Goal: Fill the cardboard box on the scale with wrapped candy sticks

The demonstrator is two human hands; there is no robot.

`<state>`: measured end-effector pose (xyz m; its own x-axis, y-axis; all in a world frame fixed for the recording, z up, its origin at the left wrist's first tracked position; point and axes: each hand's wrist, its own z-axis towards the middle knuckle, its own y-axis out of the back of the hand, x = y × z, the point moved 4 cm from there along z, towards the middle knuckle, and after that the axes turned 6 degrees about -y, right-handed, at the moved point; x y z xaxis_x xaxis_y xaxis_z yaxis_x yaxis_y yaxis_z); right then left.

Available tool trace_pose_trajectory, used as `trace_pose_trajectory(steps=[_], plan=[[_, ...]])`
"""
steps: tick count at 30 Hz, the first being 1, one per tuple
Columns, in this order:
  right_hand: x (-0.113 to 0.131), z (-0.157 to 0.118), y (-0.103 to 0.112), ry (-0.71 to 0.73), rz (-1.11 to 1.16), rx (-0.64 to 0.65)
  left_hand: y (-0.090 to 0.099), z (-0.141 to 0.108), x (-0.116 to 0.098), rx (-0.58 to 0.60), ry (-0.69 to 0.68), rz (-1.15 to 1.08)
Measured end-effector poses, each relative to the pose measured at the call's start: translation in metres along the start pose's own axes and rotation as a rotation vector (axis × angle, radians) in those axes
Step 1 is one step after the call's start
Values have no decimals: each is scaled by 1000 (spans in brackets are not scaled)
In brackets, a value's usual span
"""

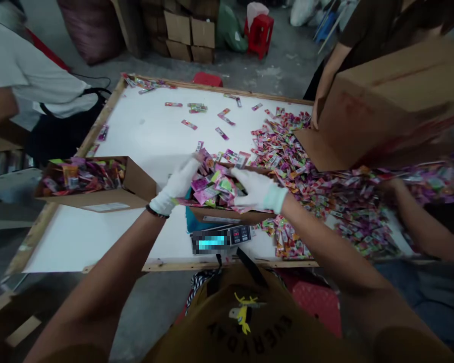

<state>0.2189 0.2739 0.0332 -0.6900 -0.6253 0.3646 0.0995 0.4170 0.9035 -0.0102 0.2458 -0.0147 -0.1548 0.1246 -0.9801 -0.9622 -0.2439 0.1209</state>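
A cardboard box (234,217) full of small, shiny pink, purple and green packets (217,186) rests on a digital scale (221,239) with a lit display. My white-gloved left hand (179,184) is at the box's left end, its blurred fingertips against the packets; whether they grip any I cannot make out. From the right, my gloved right hand (255,190) reaches over the same box. Its thumb and fingers are apart and touch the packets on top. The packets heap up to about the box's rim.
A second filled box (98,184) stands at the left on the wood-edged white table (136,126). Loose packets (287,146) pile up at the right. There a co-worker's hand (316,113) holds a large tilted carton (393,101); another person's arm (412,217) reaches into the pile.
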Motion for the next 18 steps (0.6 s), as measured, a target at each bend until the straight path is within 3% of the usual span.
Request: trace_pose_trajectory(steps=[3,7,9,12,15,18], plan=[[9,7,-39,-66,-195,18,-4,-38,-14,151,-115,307],[22,6,-59,60,-178,-43,0,-87,-27,129,-257,676],[20,10,-56,101,-130,-27,1,-91,-29,94,-250,717],[8,19,-43,63,-24,-37,1,-78,-30,89,-266,677],[-6,20,-32,19,175,-153,4,-68,-30,88,-274,585],[-14,11,-24,9,298,-233,14,-73,-28,9,-209,415]])
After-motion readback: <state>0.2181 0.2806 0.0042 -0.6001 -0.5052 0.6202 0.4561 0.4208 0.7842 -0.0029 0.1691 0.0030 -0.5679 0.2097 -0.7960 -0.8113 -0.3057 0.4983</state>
